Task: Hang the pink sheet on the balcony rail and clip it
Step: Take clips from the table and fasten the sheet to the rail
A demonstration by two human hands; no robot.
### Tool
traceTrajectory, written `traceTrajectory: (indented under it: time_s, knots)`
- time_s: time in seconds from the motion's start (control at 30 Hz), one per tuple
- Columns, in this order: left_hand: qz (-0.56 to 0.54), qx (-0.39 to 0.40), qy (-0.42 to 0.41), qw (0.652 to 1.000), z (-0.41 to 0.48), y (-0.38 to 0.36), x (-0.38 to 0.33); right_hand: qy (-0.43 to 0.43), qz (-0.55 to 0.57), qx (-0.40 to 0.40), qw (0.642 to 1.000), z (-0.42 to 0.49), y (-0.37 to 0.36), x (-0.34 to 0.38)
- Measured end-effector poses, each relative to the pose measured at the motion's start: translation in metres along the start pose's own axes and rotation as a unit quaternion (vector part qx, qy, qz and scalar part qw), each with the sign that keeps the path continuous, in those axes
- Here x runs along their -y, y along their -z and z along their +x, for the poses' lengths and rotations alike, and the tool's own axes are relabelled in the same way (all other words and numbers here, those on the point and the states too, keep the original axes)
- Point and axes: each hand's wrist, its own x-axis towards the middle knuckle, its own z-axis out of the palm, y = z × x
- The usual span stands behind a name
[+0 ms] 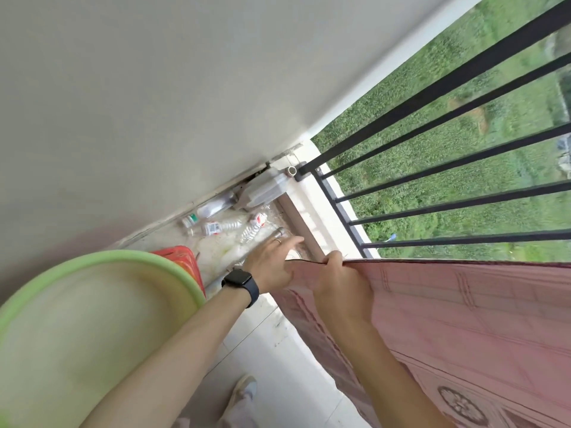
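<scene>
— Hands?
— Two: left hand (272, 261), right hand (338, 284).
— Sheet (463, 319)?
— One, pink.
— Bars (432, 91) in the railing?
— Five showing, one thicker.
— Bottles (216, 227) lying on the floor?
— Four at least, plus one jug (262, 189).
— Anything else?
— One green basin (123, 257), one red basket (182, 254), one black watch (239, 281), one ring (278, 241), one shoe (245, 389).

Pink sheet (463, 319): woven cloth, matt, printed pattern.
Balcony rail (432, 91): black metal, smooth, satin.
Basin (123, 254): green plastic, smooth.
Bottles (222, 226): clear plastic, glossy.
Floor (293, 381): pale tile, smooth.
</scene>
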Motion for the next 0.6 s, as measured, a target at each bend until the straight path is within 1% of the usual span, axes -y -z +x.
traceTrajectory:
  time_s: [0.03, 0.1, 0.2, 0.27, 0.3, 0.4, 0.53, 0.6]
  knots:
    - [0.025, 0.036, 0.006, 0.999, 0.001, -0.001, 0.007, 0.016, 0.001, -0.008, 1.000, -0.003, -0.002, -0.003]
    - [0.047, 0.081, 0.012, 0.996, 0.004, -0.007, 0.017, 0.045, 0.004, -0.019, 0.999, -0.009, -0.002, -0.006]
    - [0.058, 0.117, -0.001, 0.992, 0.011, -0.017, 0.019, 0.079, 0.007, -0.039, 0.996, -0.014, -0.008, -0.013]
    - [0.054, 0.120, 0.000, 0.991, 0.011, -0.019, 0.016, 0.093, -0.003, -0.052, 0.994, -0.014, -0.015, -0.023]
    - [0.056, 0.113, 0.001, 0.992, 0.011, -0.021, 0.016, 0.092, 0.001, -0.062, 0.994, -0.014, -0.019, -0.027]
    - [0.080, 0.053, 0.008, 0.995, 0.006, -0.031, 0.022, 0.091, 0.010, -0.086, 0.992, -0.018, -0.030, -0.036]
    - [0.051, 0.003, 0.022, 0.998, 0.003, -0.038, 0.030, 0.086, 0.031, -0.080, 0.993, -0.018, -0.034, -0.036]
    - [0.038, -0.018, 0.031, 0.999, 0.005, -0.041, 0.032, 0.091, 0.077, -0.070, 0.990, -0.020, -0.032, -0.028]
